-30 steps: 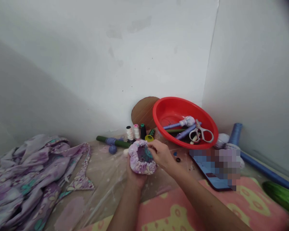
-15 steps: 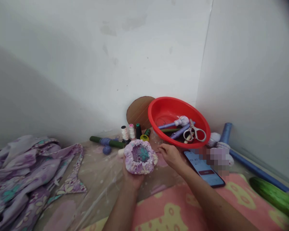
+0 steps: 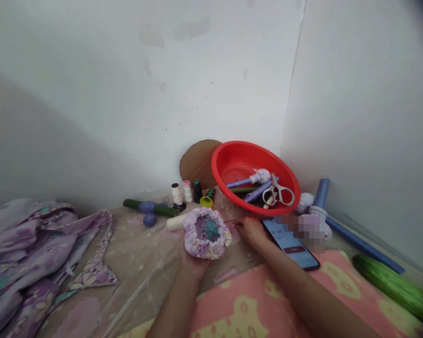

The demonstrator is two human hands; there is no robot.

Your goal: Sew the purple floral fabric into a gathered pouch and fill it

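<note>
My left hand (image 3: 193, 265) is closed under a gathered floral fabric pouch (image 3: 211, 253), purple and white, its ruffled round opening facing me and a teal flower showing inside. A white rod (image 3: 175, 222) sticks out beyond the pouch's left side; whether it is joined to it I cannot tell. To the right, just short of the phone (image 3: 296, 249), my right hand (image 3: 250, 230) is low over the cloth with its fingertips pinched together. Anything between those fingertips is too small to make out.
A tilted red basin (image 3: 220, 183) holds scissors (image 3: 278, 192) and fabric-wrapped sticks. Several thread spools (image 3: 197, 190) stand before a cardboard disc (image 3: 197, 162). Crumpled floral fabric (image 3: 31, 253) lies left, a green stick with blue yarn (image 3: 148, 206) behind, a cucumber (image 3: 391, 286) at right.
My right hand has dropped slightly and moved a little away from the pouch. The pouch has tilted somewhat, and more of the white rod shows. The whole view has shifted slightly.
</note>
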